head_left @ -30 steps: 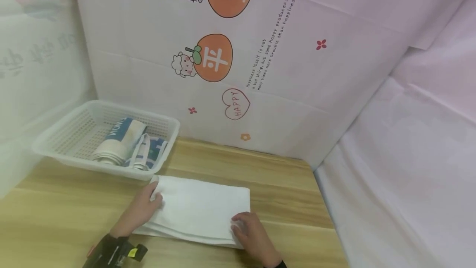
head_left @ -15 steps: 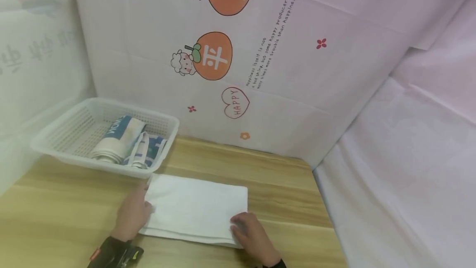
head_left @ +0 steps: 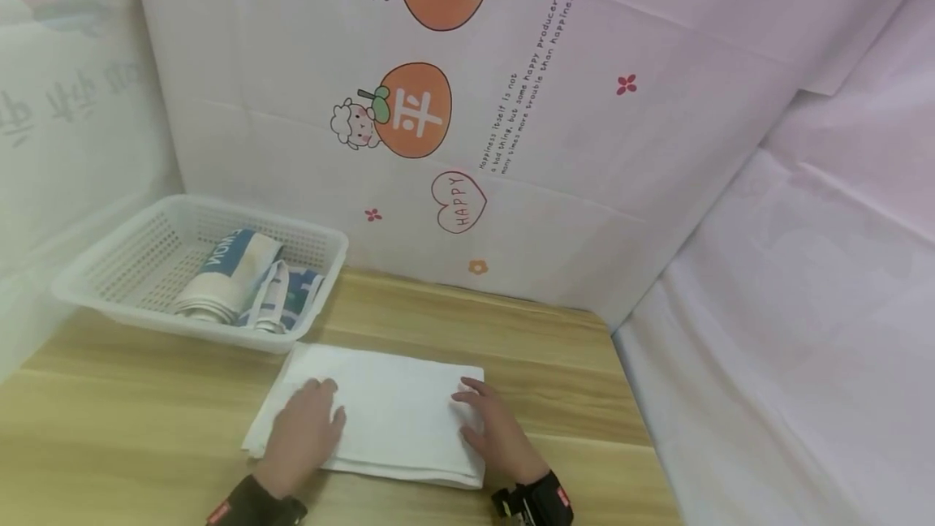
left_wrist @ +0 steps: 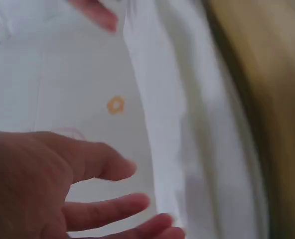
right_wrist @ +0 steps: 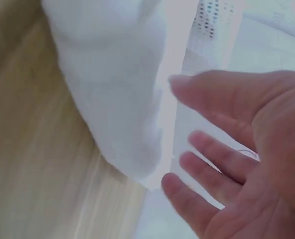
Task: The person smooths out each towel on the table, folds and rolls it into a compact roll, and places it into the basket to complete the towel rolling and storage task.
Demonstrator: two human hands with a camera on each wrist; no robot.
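Note:
A folded white towel [head_left: 394, 408] lies flat on the wooden table, its layers showing along the near edge. My left hand [head_left: 303, 433] is over its left part, fingers loosely spread and pointing away from me. At the right end, my right hand [head_left: 500, 433] has its fingertips at the towel's edge, thumb apart from the fingers. In the left wrist view the left hand [left_wrist: 87, 184] has relaxed fingers with nothing between them. The right wrist view shows the right hand [right_wrist: 237, 149] spread beside the towel's [right_wrist: 112, 89] corner.
A white plastic basket [head_left: 117, 311] stands at the back left, close to the towel's far left corner. It holds a rolled white and blue towel [head_left: 234, 274] and a rolled blue-patterned cloth [head_left: 292, 299]. Printed sheets [head_left: 555, 226] hang behind and beside the wooden table [head_left: 570, 396].
My left hand has let go of the towel's left edge and moved right, over the towel. The right hand has loosened and shifted slightly away from me along the right edge.

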